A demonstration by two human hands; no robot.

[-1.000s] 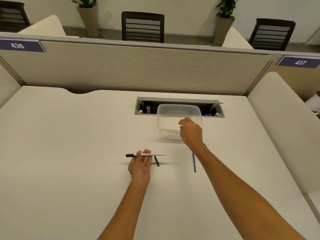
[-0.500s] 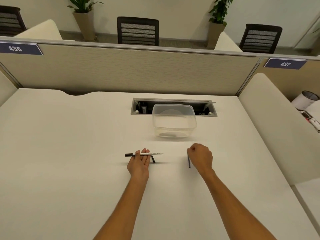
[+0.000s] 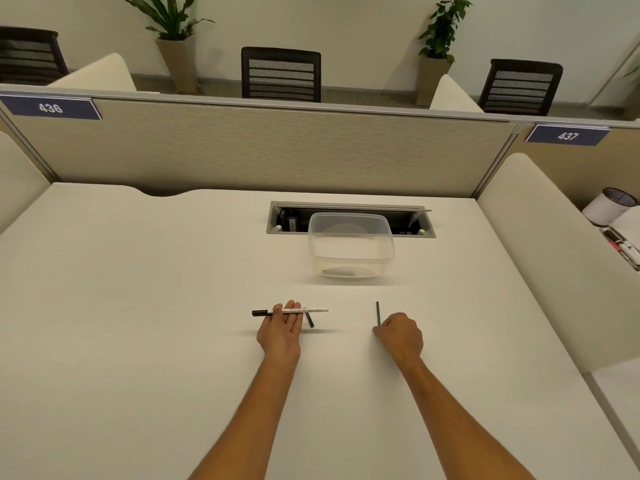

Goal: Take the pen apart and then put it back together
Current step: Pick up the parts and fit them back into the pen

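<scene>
My right hand (image 3: 400, 336) has dropped from the tub to pinch the light, thin refill (image 3: 378, 313)'s near end; my left hand (image 3: 281, 323), fingers spread, cradles the barrel (image 3: 304, 310).

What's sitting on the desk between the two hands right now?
In the head view, only a short black pen piece beside the left hand; then bare desk to the right hand.

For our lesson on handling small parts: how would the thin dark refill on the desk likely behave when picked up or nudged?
The refill looks thin and round, so it probably rolls easily on the smooth desk. It is likely very light, maybe slightly bendy.
</scene>
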